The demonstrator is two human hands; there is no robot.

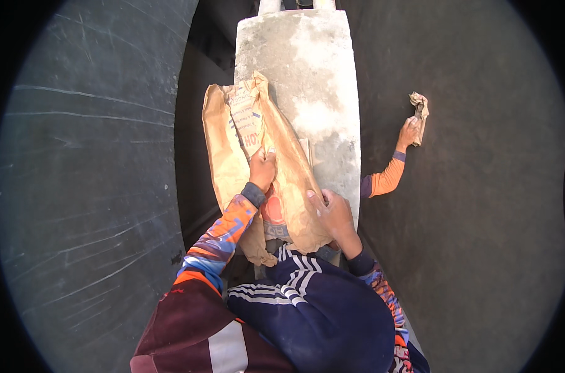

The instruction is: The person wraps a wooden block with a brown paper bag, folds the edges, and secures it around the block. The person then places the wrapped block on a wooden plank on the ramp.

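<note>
A large, creased brown paper sack (229, 158) lies lengthwise before me, over a pale concrete slab and partly over my lap. Printing and a red round mark show on it. My left hand (262, 169) is closed on a fold in the middle of the sack. Farther right and nearer to me, my right hand (337, 214) pinches the sack's right edge between thumb and fingers. The sack's near end hangs in ragged folds by my knees, and part of its underside is hidden.
The narrow concrete slab (313, 74) runs away from me. Right of it, another person's hand (409, 133) holds a crumpled brown paper piece (421, 119) against a dark grey surface (481, 217). A scratched dark surface (96, 168) curves along the left.
</note>
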